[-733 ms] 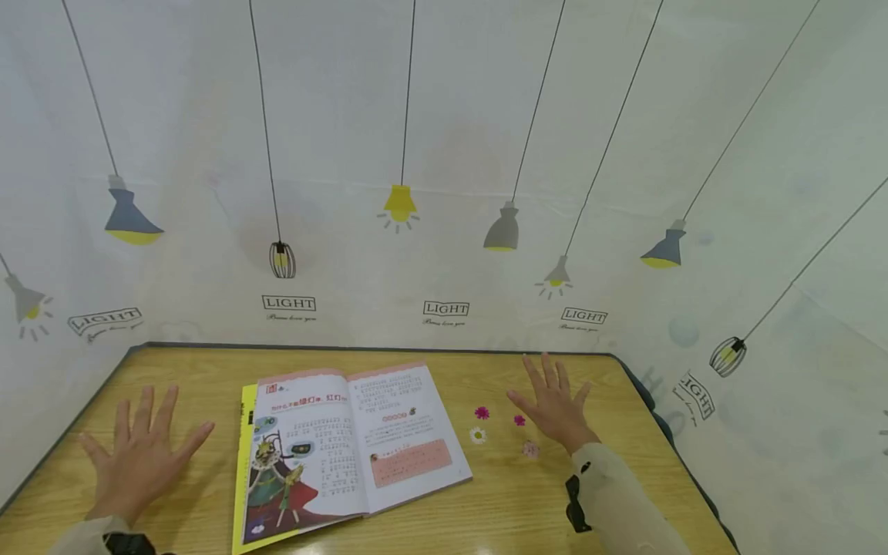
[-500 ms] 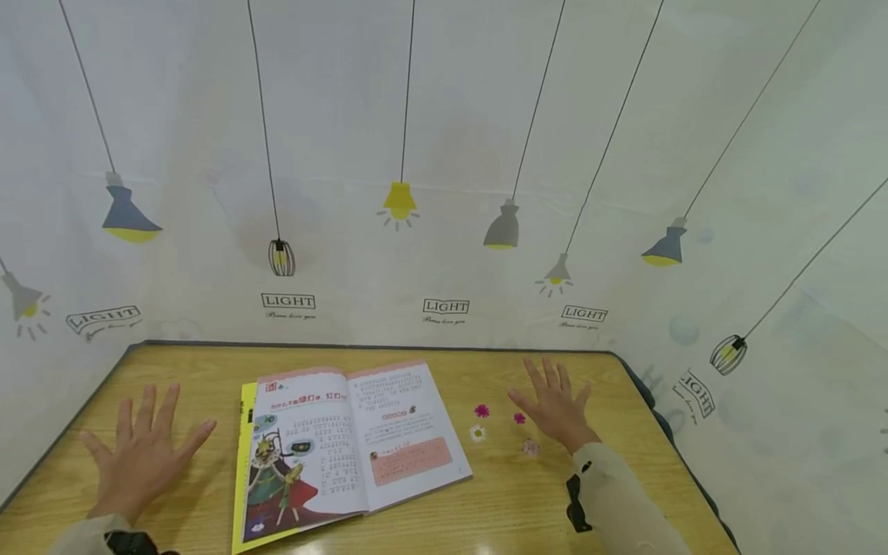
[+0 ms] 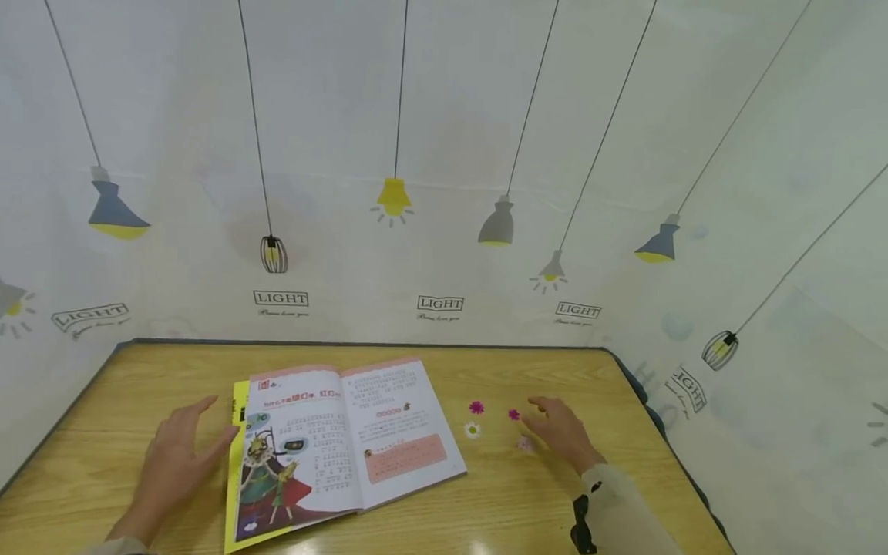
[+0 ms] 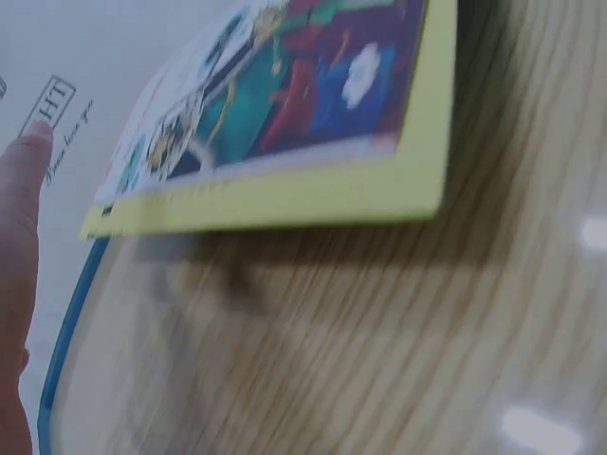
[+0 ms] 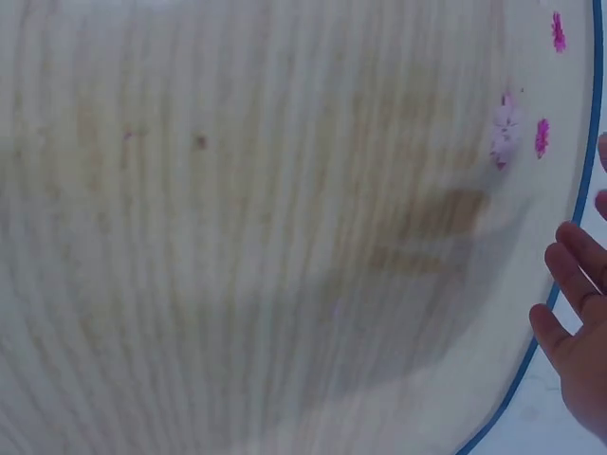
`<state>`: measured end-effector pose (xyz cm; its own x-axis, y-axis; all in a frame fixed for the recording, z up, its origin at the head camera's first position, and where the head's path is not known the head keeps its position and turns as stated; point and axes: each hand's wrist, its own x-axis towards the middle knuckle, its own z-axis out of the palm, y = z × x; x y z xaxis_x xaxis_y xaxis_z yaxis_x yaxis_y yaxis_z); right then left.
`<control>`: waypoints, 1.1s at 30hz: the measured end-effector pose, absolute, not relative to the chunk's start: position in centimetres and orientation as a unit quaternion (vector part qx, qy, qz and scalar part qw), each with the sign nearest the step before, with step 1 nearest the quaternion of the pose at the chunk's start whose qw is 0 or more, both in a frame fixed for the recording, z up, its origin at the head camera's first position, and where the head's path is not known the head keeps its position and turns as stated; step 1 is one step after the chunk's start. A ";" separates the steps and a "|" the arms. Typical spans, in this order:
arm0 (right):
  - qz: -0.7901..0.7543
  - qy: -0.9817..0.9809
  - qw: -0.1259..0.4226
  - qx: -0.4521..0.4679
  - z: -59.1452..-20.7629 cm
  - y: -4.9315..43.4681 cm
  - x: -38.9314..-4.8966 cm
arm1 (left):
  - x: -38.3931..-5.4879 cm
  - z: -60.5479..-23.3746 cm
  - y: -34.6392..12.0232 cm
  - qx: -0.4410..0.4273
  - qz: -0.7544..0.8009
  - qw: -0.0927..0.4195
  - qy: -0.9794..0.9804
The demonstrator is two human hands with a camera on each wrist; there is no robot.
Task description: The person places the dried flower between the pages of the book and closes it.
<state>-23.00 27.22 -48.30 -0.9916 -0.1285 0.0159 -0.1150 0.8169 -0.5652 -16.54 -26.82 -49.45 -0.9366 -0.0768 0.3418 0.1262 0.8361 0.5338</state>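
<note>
An open picture book [image 3: 409, 416] with a yellow lower cover [image 4: 285, 199] lies on the wooden table. To its left, my left hand [image 3: 176, 459] holds nothing, its thumb apart from the fingers and its fingertips near the cover's edge. My right hand [image 3: 563, 435] hovers beside the small dried flowers, fingers loosely bent. Closest to it are a magenta flower [image 3: 513, 415] and a pale pink flower [image 3: 523, 443]. Between these and the book lie another magenta flower [image 3: 475, 407] and a white daisy [image 3: 472, 429]. In the right wrist view, the right fingers [image 5: 574, 284] are apart and grip nothing.
The table [image 3: 416, 532] has a dark blue edge and ends against a pale wall covering [image 3: 333, 116] printed with hanging lamps and the word LIGHT. Light reflections show on the wood near the front.
Both hands have turned from flat and spread to more relaxed. The left hand has moved right toward the book, and the right has lowered toward the flowers. The view has shifted slightly.
</note>
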 end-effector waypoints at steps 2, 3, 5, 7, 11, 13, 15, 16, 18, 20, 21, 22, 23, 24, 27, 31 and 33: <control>-0.313 0.948 0.014 -0.050 -48.7 27.5 -22.7 | -16.4 -49.4 -26.0 -0.024 -0.304 0.190 -0.933; -0.321 0.946 0.014 -0.044 -48.9 27.6 -22.6 | -16.3 -49.4 -25.7 -0.030 -0.311 0.198 -0.929; -0.325 0.945 0.012 -0.034 -49.4 27.9 -22.5 | -16.2 -49.5 -25.1 -0.036 -0.323 0.206 -0.923; -0.331 0.943 0.014 -0.024 -49.9 28.1 -22.4 | -16.0 -49.6 -24.6 -0.036 -0.329 0.206 -0.921; -0.354 0.935 0.025 -0.004 -50.7 28.4 -22.2 | -15.5 -50.1 -23.9 -0.028 -0.343 0.180 -0.921; -0.369 0.929 0.029 0.005 -50.9 28.5 -22.0 | -15.3 -50.4 -23.7 -0.021 -0.350 0.156 -0.923; -0.376 0.926 0.028 0.008 -51.2 28.6 -21.9 | -15.2 -50.9 -23.6 -0.015 -0.356 0.135 -0.925; -0.379 0.925 0.026 0.007 -51.4 28.6 -21.8 | -15.1 -51.1 -23.5 -0.014 -0.359 0.127 -0.925; -0.380 0.925 0.021 0.008 -51.6 28.6 -21.6 | -15.0 -51.6 -23.5 -0.011 -0.356 0.117 -0.927; -0.384 0.923 0.014 0.008 -51.9 28.6 -21.5 | -14.9 -52.0 -23.4 -0.009 -0.354 0.111 -0.929; -0.386 0.923 0.010 0.010 -52.0 28.5 -21.4 | -14.8 -52.2 -23.4 -0.008 -0.354 0.105 -0.929; -0.388 0.921 0.007 0.012 -52.1 28.5 -21.4 | -14.8 -52.3 -23.4 -0.007 -0.353 0.101 -0.930; -0.392 0.920 0.004 0.015 -52.2 28.5 -21.4 | -14.7 -52.4 -23.3 -0.006 -0.353 0.098 -0.931; -0.394 0.919 0.001 0.017 -52.3 28.4 -21.4 | -14.7 -52.6 -23.3 -0.005 -0.352 0.093 -0.931; -0.399 0.916 -0.008 0.027 -52.5 28.3 -21.3 | -14.5 -53.0 -23.3 -0.008 -0.349 0.090 -0.933; -0.397 0.917 -0.021 0.034 -52.7 28.1 -21.1 | -14.4 -53.5 -23.2 -0.016 -0.342 0.106 -0.933; -0.395 0.917 -0.028 0.036 -52.7 28.0 -20.9 | -14.4 -53.8 -23.2 -0.018 -0.337 0.117 -0.934</control>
